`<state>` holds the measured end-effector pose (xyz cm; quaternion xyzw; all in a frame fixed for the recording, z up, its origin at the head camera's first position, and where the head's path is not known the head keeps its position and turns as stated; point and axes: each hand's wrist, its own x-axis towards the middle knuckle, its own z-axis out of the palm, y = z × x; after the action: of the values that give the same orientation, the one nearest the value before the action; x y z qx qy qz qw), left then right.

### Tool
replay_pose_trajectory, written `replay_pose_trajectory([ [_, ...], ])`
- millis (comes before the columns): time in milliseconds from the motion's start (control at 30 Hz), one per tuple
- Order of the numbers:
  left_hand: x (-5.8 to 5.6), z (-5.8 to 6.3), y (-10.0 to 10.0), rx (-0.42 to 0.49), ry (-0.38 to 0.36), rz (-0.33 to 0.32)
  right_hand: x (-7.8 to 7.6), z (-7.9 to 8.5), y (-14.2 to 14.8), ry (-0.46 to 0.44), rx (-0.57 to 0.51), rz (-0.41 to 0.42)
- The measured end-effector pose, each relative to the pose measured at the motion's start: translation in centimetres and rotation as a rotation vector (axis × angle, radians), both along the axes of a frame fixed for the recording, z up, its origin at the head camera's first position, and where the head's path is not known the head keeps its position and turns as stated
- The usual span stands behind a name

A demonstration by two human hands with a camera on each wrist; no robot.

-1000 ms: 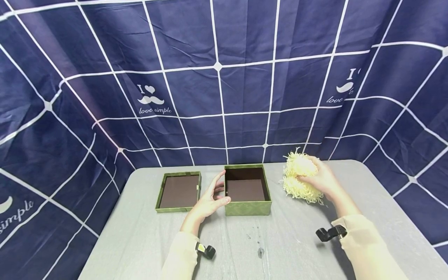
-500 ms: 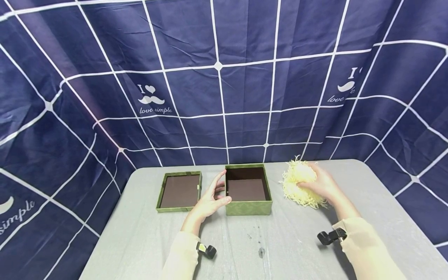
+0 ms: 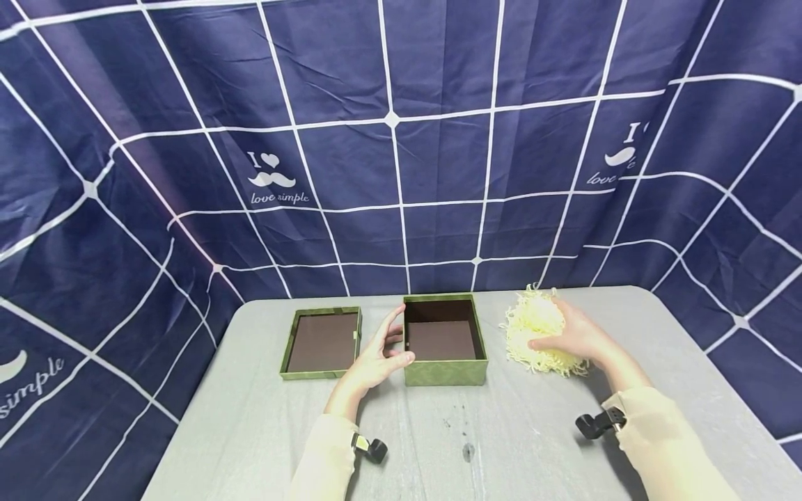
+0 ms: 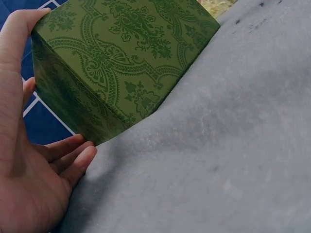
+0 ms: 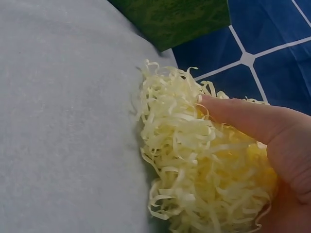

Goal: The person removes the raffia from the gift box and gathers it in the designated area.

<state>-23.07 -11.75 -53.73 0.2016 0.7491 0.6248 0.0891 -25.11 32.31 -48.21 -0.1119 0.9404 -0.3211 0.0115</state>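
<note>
My left hand [image 3: 374,358] spreads along the left side of the open green box [image 3: 445,373], thumb near its front corner. The box has a dark brown inside and stands on the table. In the left wrist view, fingers [image 4: 77,162] lie at its patterned side. My right hand [image 3: 579,336] grips a fluffy clump of pale yellow shredded paper [image 3: 535,327] to the right of the box. The thumb presses on the shreds [image 5: 180,141] in the right wrist view, while the other fingers are mostly hidden behind them.
A shallow green lid [image 3: 321,341], brown side up, lies left of the box. The grey table [image 3: 438,445] has a few dark spots. Behind it hangs a navy curtain [image 3: 438,160] with white lines, which also closes both sides.
The shredded paper has gone from two fluffy lobes to one rounder, lower clump under the right hand. The left hand and the box have stayed in place.
</note>
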Motion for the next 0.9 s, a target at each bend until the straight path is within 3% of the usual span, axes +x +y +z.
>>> replay_pose_trajectory([
  [133,0.1,0.2,-0.2,-0.028,0.008,-0.005,-0.1,0.3,0.2,0.025,0.004,0.025],
  [267,0.4,1.2,-0.3,-0.162,0.049,0.018,-0.1,1.0,0.5,0.03,-0.002,0.042],
  [433,0.6,3.6,-0.4,-0.399,0.085,0.054,0.1,2.8,1.0,0.016,0.02,0.047],
  [567,0.6,6.1,-0.6,-0.552,0.134,0.032,0.6,4.4,1.5,0.047,0.063,0.1],
  [733,0.8,8.0,-1.6,-0.77,0.301,-0.001,1.4,5.9,2.3,0.112,0.141,0.17],
  [900,1.4,8.3,-4.1,-0.954,0.542,-0.016,2.8,6.1,3.2,0.245,0.225,0.233],
])
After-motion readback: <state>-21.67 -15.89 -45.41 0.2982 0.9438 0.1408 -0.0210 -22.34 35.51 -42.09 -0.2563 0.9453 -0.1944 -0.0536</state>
